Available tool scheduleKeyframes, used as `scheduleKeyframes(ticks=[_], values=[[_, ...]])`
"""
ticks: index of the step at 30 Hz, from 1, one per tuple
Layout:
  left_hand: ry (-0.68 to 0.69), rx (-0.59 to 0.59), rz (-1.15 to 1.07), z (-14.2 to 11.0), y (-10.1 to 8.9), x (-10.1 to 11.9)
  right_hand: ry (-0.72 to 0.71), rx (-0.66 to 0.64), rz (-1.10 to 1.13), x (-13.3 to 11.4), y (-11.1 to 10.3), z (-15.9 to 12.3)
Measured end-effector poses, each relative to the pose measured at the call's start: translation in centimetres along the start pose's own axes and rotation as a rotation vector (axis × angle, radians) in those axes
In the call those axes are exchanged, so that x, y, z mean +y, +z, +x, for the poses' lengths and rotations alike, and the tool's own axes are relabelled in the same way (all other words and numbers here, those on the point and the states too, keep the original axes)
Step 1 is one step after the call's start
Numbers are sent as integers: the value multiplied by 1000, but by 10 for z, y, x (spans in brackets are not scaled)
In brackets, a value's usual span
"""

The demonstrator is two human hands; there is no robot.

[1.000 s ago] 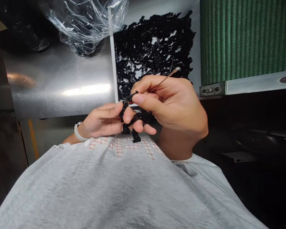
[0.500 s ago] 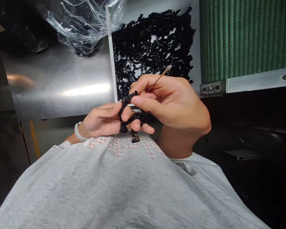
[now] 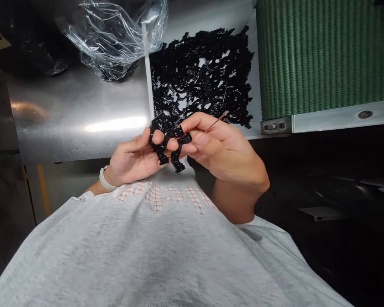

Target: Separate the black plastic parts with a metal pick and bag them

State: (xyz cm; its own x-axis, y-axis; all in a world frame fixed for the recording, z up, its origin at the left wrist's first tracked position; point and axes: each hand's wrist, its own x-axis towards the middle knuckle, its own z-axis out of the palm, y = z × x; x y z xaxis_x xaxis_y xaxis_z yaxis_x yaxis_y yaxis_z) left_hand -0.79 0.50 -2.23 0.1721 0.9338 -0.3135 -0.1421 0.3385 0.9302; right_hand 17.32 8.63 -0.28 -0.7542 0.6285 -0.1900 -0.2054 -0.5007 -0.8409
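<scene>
My left hand [image 3: 131,158] grips a black, branched plastic piece [image 3: 166,143] between thumb and fingers, close to my chest. The piece has several angular arms and small holes. My right hand [image 3: 222,151] holds a thin metal pick [image 3: 216,121] with a pale tip pointing up and to the right. The fingertips of my right hand also touch the black piece's right arm. Part of the piece is hidden behind my fingers.
Beyond my hands, a heap of black plastic fragments [image 3: 201,76] lies on a stainless steel surface [image 3: 73,115]. A clear plastic bag [image 3: 115,42] sits at the top. A green mesh panel [image 3: 320,55] fills the upper right, with dark space below.
The black piece has turned and shows more of its shape. My hands have moved closer together, and the pick now lies lower and flatter. The whole view has shifted slightly.
</scene>
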Motion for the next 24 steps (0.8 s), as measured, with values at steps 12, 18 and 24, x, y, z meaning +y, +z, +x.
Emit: scheduleKeyframes(ticks=[12,18,24], values=[[-75,-106,-256,-2,2,7,-40,66,-210,-7,-6,0],[-77,-49,-246,-3,6,8,-122,113,-229,-2,-1,-3],[91,-37,-80,-7,11,13,-205,160,-299,-1,6,-1]])
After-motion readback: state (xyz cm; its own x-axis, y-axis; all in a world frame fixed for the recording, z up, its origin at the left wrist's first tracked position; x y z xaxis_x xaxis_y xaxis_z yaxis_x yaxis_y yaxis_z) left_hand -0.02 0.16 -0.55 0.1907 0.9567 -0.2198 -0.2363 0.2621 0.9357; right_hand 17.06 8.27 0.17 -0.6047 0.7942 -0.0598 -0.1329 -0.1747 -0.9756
